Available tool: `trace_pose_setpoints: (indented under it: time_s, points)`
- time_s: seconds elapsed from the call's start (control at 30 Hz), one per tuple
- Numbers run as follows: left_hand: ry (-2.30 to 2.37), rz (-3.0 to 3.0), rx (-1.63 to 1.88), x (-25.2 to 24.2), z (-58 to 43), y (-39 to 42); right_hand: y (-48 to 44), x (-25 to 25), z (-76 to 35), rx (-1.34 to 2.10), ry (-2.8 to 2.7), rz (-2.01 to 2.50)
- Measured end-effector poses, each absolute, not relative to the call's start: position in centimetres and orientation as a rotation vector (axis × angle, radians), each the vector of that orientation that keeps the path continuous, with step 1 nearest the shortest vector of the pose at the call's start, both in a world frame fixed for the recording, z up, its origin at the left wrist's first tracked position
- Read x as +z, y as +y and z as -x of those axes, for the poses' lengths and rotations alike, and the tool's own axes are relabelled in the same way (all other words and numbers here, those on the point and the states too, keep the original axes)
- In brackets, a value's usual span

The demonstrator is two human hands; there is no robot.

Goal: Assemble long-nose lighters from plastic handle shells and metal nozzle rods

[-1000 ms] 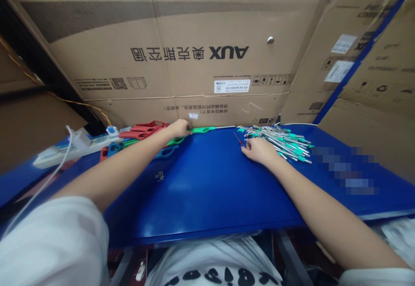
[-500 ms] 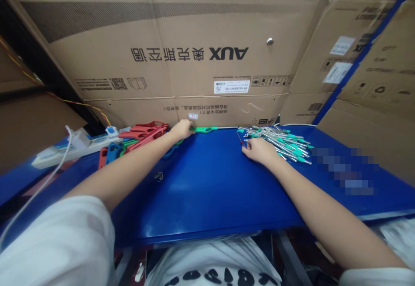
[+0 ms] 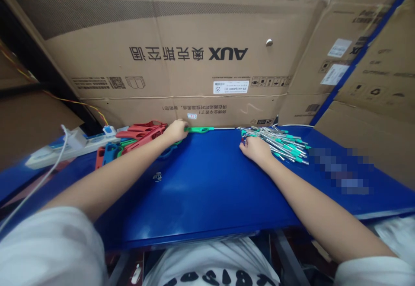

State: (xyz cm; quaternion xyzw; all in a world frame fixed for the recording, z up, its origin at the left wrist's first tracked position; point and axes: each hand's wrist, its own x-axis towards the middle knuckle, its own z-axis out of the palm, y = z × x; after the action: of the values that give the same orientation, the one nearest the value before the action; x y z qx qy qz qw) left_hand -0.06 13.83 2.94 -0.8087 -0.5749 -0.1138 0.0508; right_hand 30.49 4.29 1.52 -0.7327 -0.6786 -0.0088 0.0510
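Note:
My left hand (image 3: 176,131) is closed at the left end of a green long-nosed lighter (image 3: 200,129), whose thin metal tube points right along the foot of the cardboard. Under and beside that wrist lies a pile of red handle casings (image 3: 142,132), with blue and green ones among them. At the left edge of a heap of metal tubes with teal parts (image 3: 285,143), my right hand (image 3: 257,148) has its fingers pinched together. A small red-ended piece (image 3: 242,139) shows at its fingertips; the rest of it is hidden.
A blue table (image 3: 201,191) spreads under both arms. Upright cardboard sheets (image 3: 188,22) wall the back and right side. A white power strip (image 3: 48,154) with plugs and cables lies at the left, its white cord hanging toward me.
My left hand has shifted slightly left, and the green lighter a little with it. The right hand has moved slightly, and the thin wire seen at its fingertips shows less now.

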Motion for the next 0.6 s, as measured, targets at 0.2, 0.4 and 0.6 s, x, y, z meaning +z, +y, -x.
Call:
trace_pose_setpoints:
  time_s: [0.2,0.4,0.6]
  points:
    - [-1.646,2.44,-0.426,3.7,2.6,7.4,3.6,2.1,-30.5,-0.06,-2.071,2.202]
    - [-1.81,2.398,-0.267,3.9,5.5,4.0,0.8,4.7,-27.7,-0.186,-2.161,2.015]
    - [-1.783,2.365,-0.343,2.8,6.0,3.9,0.2,5.2,-25.3,-0.285,-2.682,1.737]
